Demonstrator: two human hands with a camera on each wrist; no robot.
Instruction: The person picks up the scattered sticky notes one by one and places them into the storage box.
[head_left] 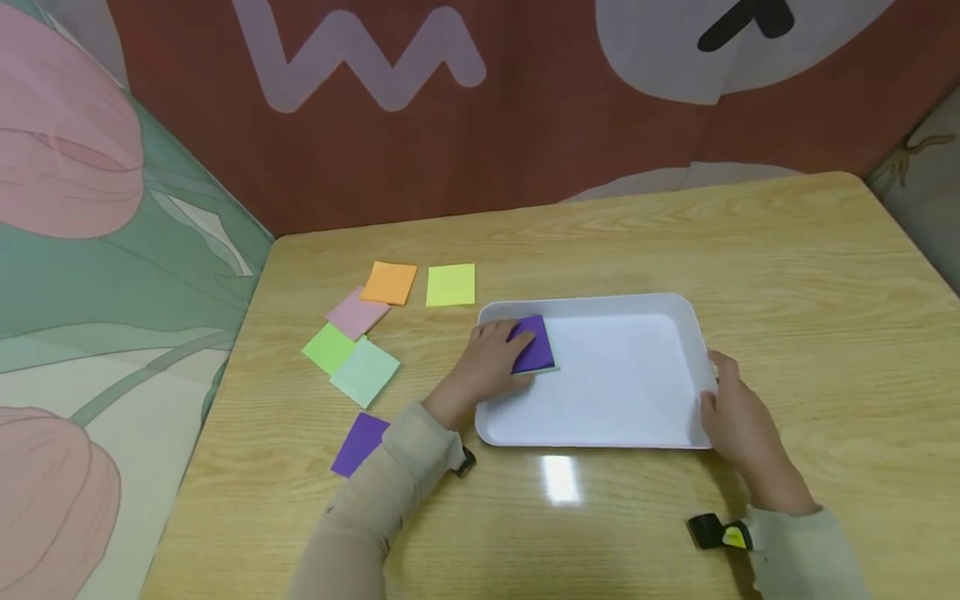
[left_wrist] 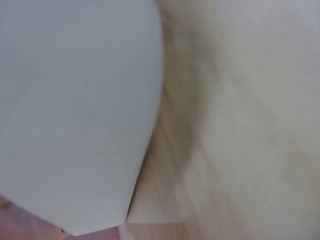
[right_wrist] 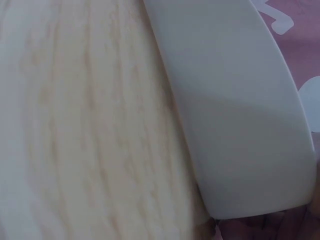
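A white rectangular tray (head_left: 622,383) sits on the wooden table. At its left end my left hand (head_left: 489,360) holds a purple sticky note pad (head_left: 534,346), with a pale green edge showing along the pad's lower side. The left fingers lie over the pad's left part and hide it. My right hand (head_left: 738,421) grips the tray's right rim, thumb on the inner side and fingers outside. Both wrist views show mostly the tray's outer wall (right_wrist: 235,100), with some right fingers at the bottom of the right wrist view.
Left of the tray lie sticky note squares: yellow (head_left: 451,285), orange (head_left: 388,283), pink (head_left: 358,314), green (head_left: 330,348) and mint (head_left: 365,372). Another purple square (head_left: 360,444) lies partly behind my left sleeve. A printed red cloth (head_left: 450,158) hangs behind the table (head_left: 637,525).
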